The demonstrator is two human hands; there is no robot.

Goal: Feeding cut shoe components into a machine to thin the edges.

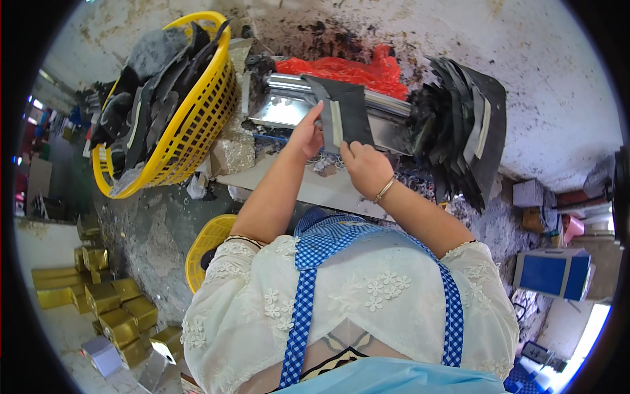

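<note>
Black, flat, roughly four-sided sheet (354,108): between the two hands, its far part lying across a long silver metal machine (279,110); a narrow cream strip (336,123) runs down its face.
Left hand (306,136): appears to grasp the sheet's left edge, thumb on top; the fingers are partly hidden.
Right hand (369,169): pinches the sheet's near edge with bent fingertips, just right of the strip's lower end.
Work at the machine: judging by the pose, the sheet is being positioned or steadied there.
Next adjustment: seems to call for both hands keeping the sheet flat and level, fingers clear of the metal.
Yellow lattice plastic basket (209,108): well left of the left hand, heaped with dark, floppy pieces (157,49).
Crumpled red plastic (374,71): beyond both hands, behind the machine.
Fanned stack of black sheets (493,108): right of the right hand, farther out.
</note>
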